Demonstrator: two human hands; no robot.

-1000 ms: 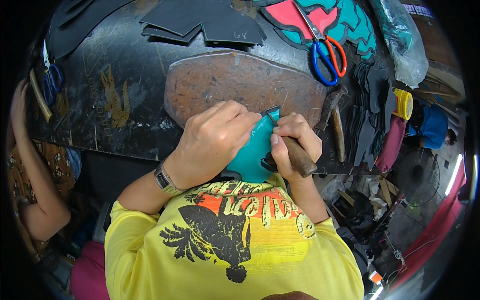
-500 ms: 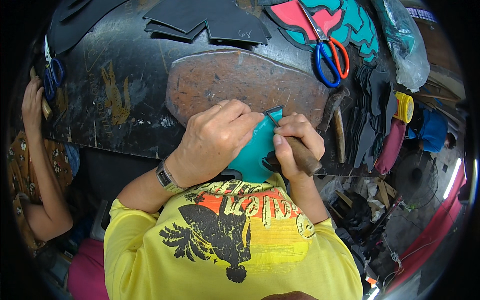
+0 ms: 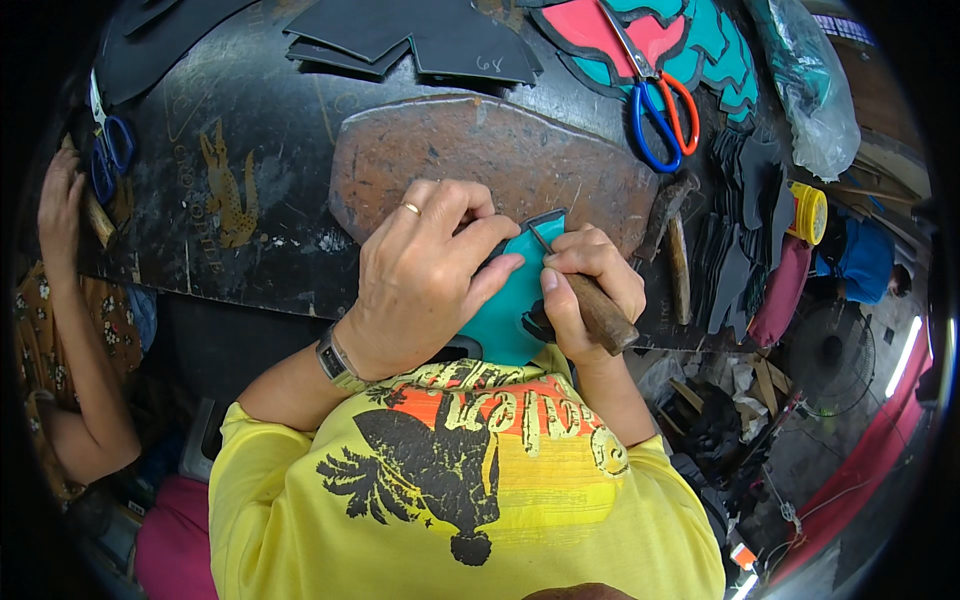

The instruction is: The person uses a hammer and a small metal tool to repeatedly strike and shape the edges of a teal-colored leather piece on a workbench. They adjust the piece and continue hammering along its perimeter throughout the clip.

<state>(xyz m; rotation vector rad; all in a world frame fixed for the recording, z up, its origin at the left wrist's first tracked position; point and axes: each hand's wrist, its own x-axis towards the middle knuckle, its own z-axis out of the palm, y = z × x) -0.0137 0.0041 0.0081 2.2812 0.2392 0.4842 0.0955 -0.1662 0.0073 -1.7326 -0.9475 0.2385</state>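
Observation:
My left hand [image 3: 425, 270], with a ring and a wristwatch, presses a teal leather-like piece [image 3: 510, 305] with a dark edge against the near edge of the worn brown cutting slab [image 3: 480, 150]. My right hand [image 3: 585, 285] grips a wooden-handled blade tool [image 3: 600, 312]. The tool's thin metal tip rests on the top edge of the teal piece, right beside my left fingertips. The lower part of the piece hangs over the bench edge toward my yellow shirt.
Blue and orange scissors [image 3: 660, 100] lie on red and teal cut shapes at the back right. Dark cut sheets [image 3: 420, 35] are stacked at the back. A hammer [image 3: 665, 215] and yellow tub [image 3: 808, 212] sit right. Another person's arm [image 3: 70, 300] holds blue scissors [image 3: 108, 160] at the left.
My hands stay on the teal piece; the blade tip has shifted slightly along its top edge. The person at the left has lowered their hand a little.

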